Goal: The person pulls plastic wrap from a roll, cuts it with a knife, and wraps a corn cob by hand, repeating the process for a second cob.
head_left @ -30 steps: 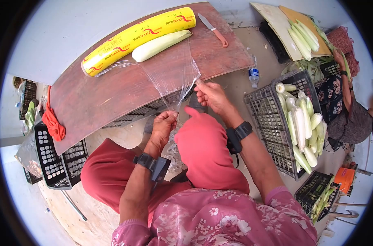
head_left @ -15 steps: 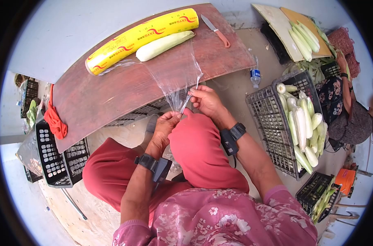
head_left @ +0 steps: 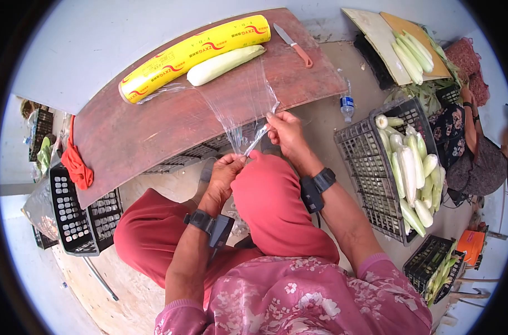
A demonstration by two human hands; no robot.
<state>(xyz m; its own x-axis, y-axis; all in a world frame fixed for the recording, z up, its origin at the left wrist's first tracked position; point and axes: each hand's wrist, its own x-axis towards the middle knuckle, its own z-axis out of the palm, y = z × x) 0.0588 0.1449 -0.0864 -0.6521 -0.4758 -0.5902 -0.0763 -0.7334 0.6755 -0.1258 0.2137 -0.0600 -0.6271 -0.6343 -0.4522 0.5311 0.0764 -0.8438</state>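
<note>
Clear plastic film [head_left: 237, 109] stretches from beside the yellow roll [head_left: 195, 58] over the table edge, its end gathered in my fingers. My left hand [head_left: 227, 170] pinches the gathered film near my knee. Higher and to the right, my right hand [head_left: 286, 133] is closed on the film's right edge. A pale green squash [head_left: 226, 65] lies on the film along the front of the roll. The knife [head_left: 293, 44], with a pink handle, rests on the table to the right of the roll.
The reddish-brown table [head_left: 148, 131] has a red cloth [head_left: 76, 166] at its left corner. A black crate [head_left: 371, 178] of squashes stands right, near a bottle [head_left: 347, 107]. Another black crate [head_left: 83, 223] is at left. At far right a person [head_left: 470, 139] sits near a board with more squashes [head_left: 413, 56].
My right hand has moved up and slightly right, drawing the film's edge away from my left hand. My left hand has barely moved.
</note>
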